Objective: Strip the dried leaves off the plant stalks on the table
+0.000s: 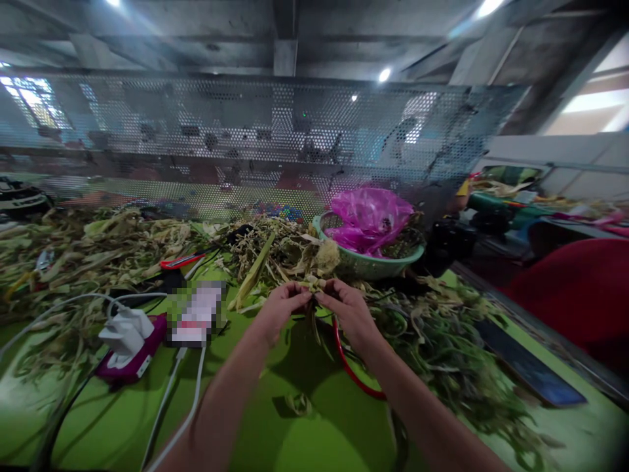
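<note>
Over the middle of the green tabletop, my left hand (285, 307) and my right hand (346, 305) meet with fingertips and thumbs pinched. Between them is a small bundle of dried plant strips (313, 288), pale at the top, with darker ends hanging below. Both hands are closed on it; the fingers hide part of it. Just behind lies a heap of dry stalks and leaves (255, 252) with a pale fibrous tuft (327, 255). A red curved band (346, 364) passes beside and under my right hand. One small curled scrap (299, 404) lies on the table in front of me.
A pale green basket (366, 262) holds a pink plastic bag (366, 219). Left are a phone (199, 311), a purple power strip (128, 360) with white cables, and a red-handled tool (181, 261). Greener leaves (437, 347) and a dark phone (531, 364) lie right. A perforated screen (236, 137) stands behind.
</note>
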